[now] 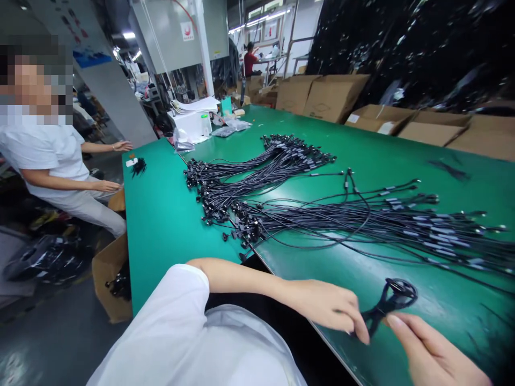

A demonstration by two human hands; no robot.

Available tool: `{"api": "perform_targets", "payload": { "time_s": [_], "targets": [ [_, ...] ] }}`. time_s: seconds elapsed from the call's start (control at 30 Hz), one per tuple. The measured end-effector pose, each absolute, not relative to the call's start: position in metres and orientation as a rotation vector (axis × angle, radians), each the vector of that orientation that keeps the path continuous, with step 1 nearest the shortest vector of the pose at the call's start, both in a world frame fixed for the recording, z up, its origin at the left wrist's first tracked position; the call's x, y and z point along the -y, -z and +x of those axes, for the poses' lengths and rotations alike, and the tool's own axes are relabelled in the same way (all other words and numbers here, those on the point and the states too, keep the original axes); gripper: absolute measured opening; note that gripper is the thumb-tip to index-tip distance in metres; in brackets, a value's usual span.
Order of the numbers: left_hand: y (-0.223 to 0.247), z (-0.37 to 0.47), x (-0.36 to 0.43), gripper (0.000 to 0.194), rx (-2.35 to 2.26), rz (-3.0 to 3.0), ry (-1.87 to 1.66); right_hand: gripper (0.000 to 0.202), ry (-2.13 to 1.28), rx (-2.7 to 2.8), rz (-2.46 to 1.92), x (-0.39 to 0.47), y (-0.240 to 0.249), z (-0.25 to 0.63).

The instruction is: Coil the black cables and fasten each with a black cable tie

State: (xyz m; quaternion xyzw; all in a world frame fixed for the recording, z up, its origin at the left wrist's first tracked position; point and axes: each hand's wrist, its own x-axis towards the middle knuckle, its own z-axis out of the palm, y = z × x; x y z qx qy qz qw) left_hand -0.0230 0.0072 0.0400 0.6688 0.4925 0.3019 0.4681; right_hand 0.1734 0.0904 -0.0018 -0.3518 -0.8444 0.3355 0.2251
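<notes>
Left hand (330, 304) bends in over the near edge of the bench, fingers curled down and pinching the near end of a black cable coil (382, 308). Right hand (436, 343) comes in from the lower right, thumb and fingertip pressed together at the coil's narrow crossing; can't tell if they grip cable or a tie there. Coil sits between the two hands, just over the green tabletop (156, 236), round loop pointing away from the worker; can't tell if it touches the surface. Just beyond it, a long bundle of black cables (341, 217) runs out to the right, chunky plugs heaped at the left end, pale labels near the other end, a few strands looping loose. Behind that, a second cable bundle (249, 177) lies at a slant, same plugs at its left end. Thin dark strands (448, 170) lie apart on the far right. Left side: co-worker (48, 155) in a white shirt at the table edge, a small black pile (139, 166) near one hand, open floor carton (115, 279) below with black stuff inside. Far edge: white box (189, 127) topped with papers, plastic bags beside it, then cardboard boxes (332, 96) in a row under shiny black sheeting (402, 48)
</notes>
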Motion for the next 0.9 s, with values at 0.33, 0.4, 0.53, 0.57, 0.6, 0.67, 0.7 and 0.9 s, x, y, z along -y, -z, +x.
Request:
{"api": "perform_targets", "payload": {
  "time_s": [0.33,0.4,0.53,0.57,0.6,0.67,0.7,0.9],
  "targets": [
    [-0.05,-0.014,0.01,0.038,-1.253,1.102,-1.193,0.028,-0.119,2.451,-0.73,-0.049,-0.024,0.156],
    [-0.045,-0.013,0.011,0.023,-1.388,1.031,-1.3,0.024,0.121,2.418,-0.793,-0.053,-0.02,0.159],
    [-0.029,0.0,0.009,0.046,-1.193,0.796,-1.121,0.024,0.284,2.428,-0.783,-0.053,-0.016,0.163],
    [-0.026,0.005,0.01,0.046,-1.108,0.78,-1.066,0.024,0.232,2.435,-0.794,-0.051,-0.017,0.163],
    [-0.024,0.009,0.011,0.047,-1.056,0.791,-1.048,0.025,0.132,2.43,-0.826,-0.05,-0.017,0.164],
    [-0.022,0.018,0.013,0.049,-1.08,0.889,-1.109,0.025,-0.256,2.351,-0.923,-0.048,-0.018,0.166],
    [-0.022,0.021,0.013,0.049,-1.139,0.958,-1.153,0.025,-0.542,2.258,-0.964,-0.049,-0.018,0.167],
    [-0.024,0.035,0.016,0.04,-1.238,1.039,-1.221,0.042,-2.24,1.396,-0.758,-0.05,-0.006,0.172]
  ]
}}
